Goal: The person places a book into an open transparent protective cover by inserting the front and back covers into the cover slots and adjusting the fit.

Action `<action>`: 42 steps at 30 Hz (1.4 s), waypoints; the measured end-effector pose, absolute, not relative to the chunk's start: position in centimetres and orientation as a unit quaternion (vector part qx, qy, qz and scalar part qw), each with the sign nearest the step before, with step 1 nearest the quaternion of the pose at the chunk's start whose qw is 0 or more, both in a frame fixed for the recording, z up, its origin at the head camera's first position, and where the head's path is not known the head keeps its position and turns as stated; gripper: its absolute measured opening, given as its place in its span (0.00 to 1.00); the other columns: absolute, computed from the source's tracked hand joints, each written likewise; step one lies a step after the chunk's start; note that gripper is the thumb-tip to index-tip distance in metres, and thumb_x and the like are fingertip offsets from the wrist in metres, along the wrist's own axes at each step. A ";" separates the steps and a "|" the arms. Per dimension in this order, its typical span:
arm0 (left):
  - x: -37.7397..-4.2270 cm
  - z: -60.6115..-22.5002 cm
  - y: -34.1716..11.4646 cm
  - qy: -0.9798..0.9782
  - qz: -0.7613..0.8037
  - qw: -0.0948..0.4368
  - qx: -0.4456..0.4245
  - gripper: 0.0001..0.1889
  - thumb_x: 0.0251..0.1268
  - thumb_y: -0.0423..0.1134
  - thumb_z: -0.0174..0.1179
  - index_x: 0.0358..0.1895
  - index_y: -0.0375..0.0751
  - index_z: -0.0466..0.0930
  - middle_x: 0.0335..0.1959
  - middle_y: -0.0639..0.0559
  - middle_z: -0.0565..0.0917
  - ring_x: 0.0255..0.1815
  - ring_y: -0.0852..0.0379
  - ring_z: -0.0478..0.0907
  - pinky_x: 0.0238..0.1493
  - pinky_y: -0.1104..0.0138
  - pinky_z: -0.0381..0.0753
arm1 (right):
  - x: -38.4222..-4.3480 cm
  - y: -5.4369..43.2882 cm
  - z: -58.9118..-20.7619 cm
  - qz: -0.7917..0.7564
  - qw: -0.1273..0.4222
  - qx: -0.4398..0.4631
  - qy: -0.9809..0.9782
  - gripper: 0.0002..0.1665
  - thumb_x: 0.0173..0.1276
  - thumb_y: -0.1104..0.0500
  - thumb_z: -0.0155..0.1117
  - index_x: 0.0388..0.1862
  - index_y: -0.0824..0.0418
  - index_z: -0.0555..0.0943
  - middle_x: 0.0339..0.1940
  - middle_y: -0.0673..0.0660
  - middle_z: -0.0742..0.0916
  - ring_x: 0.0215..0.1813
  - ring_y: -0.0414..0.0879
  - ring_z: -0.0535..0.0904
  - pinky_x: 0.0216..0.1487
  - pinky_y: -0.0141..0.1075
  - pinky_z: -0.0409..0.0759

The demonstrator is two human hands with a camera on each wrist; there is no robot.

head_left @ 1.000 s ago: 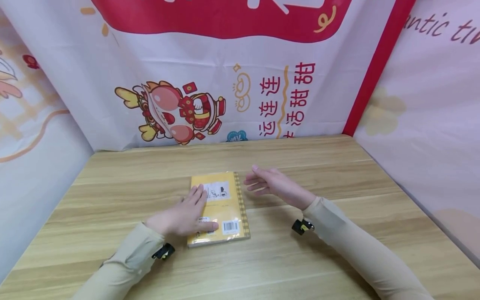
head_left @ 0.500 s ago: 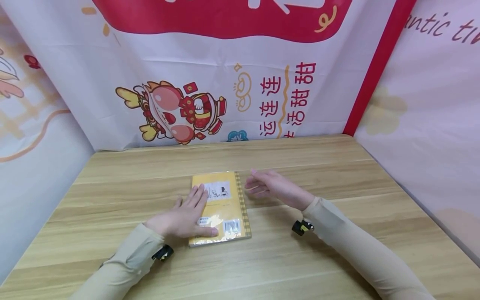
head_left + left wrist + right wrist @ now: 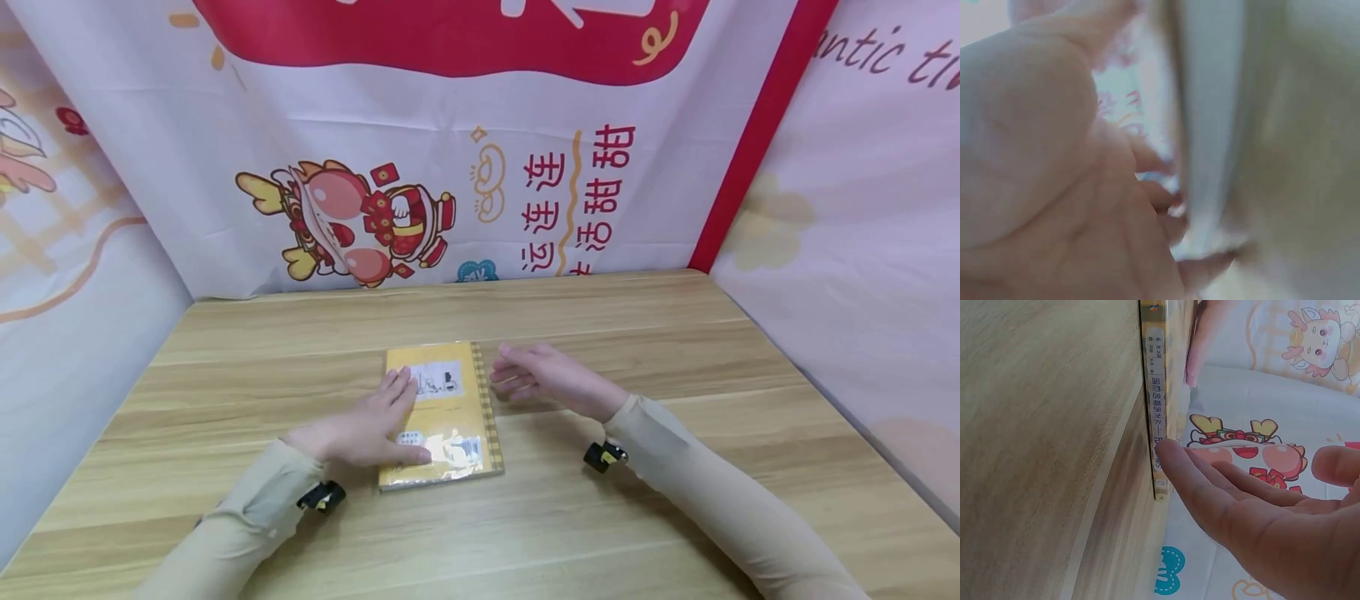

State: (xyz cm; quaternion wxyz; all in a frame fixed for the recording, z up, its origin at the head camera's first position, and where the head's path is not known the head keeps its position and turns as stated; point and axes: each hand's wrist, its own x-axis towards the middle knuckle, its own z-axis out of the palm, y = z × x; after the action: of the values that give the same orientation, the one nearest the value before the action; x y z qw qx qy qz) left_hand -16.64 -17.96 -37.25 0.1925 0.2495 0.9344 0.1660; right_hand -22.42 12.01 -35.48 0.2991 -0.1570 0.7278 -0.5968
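Observation:
A yellow book [image 3: 442,421] lies flat, back cover up, with a barcode and a small line drawing; its checked spine faces right. My left hand [image 3: 360,429] rests on its left part, fingers and thumb extended over the cover. In the left wrist view the palm [image 3: 1054,194] appears beside the blurred pale page edges [image 3: 1210,106]. Just right of the spine, my right hand [image 3: 555,377] is held on edge, palm toward the book, fingers loosely bent and holding nothing. The right wrist view shows printed characters on the spine [image 3: 1156,394], with a fingertip overlapping it; contact cannot be told.
The wood-grain table [image 3: 637,517] extends around the book on all sides. A printed cloth [image 3: 420,108] hangs along its back edge, with more cloth at the left and right [image 3: 847,208]. Each wrist wears a small black camera [image 3: 604,456].
The left hand's fingers first drew together, spread, then closed up again while staying on the book. The right hand's raised fingertip has dipped slightly. The head view has shifted a little; the book stays put.

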 end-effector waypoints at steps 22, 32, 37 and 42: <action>-17.9 -36.8 -17.7 0.912 0.382 0.132 0.078 0.26 0.72 0.37 0.56 0.69 0.32 0.64 0.39 0.50 0.83 0.37 0.56 0.81 0.51 0.54 0.77 | -22.7 11.8 -36.6 -0.652 0.361 -0.104 0.658 0.28 0.79 0.59 0.48 0.68 0.77 0.63 0.62 0.74 0.76 0.62 0.64 0.74 0.63 0.53 0.72; -17.7 -37.0 -17.0 0.904 0.407 0.115 0.064 0.26 0.69 0.31 0.57 0.68 0.31 0.65 0.38 0.48 0.83 0.33 0.56 0.82 0.44 0.59 0.81 | -23.0 11.9 -36.7 -0.755 0.404 0.009 0.517 0.37 0.76 0.56 0.49 0.75 0.73 0.51 0.70 0.76 0.65 0.71 0.66 0.62 0.69 0.53 0.65; -17.8 -37.2 -16.9 0.899 0.420 0.117 0.052 0.26 0.67 0.30 0.57 0.67 0.32 0.66 0.37 0.47 0.83 0.31 0.55 0.83 0.41 0.61 0.83 | -23.1 11.9 -36.8 -0.781 0.412 0.033 0.469 0.43 0.72 0.55 0.54 0.76 0.73 0.47 0.70 0.76 0.61 0.71 0.67 0.59 0.69 0.52 0.64; -17.8 -37.4 -16.8 0.900 0.419 0.117 0.037 0.28 0.66 0.31 0.59 0.68 0.33 0.65 0.39 0.47 0.83 0.33 0.55 0.83 0.42 0.61 0.83 | -23.2 11.9 -37.0 -0.787 0.415 0.048 0.454 0.45 0.71 0.55 0.56 0.76 0.73 0.48 0.70 0.76 0.60 0.71 0.65 0.58 0.69 0.49 0.65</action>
State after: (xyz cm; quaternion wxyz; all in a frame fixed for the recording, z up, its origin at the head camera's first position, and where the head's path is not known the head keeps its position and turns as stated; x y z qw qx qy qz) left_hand -17.76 -16.76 -37.36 0.1170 0.0370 0.8998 0.4187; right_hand -23.20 11.93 -37.04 0.4151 0.0482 0.4537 -0.7871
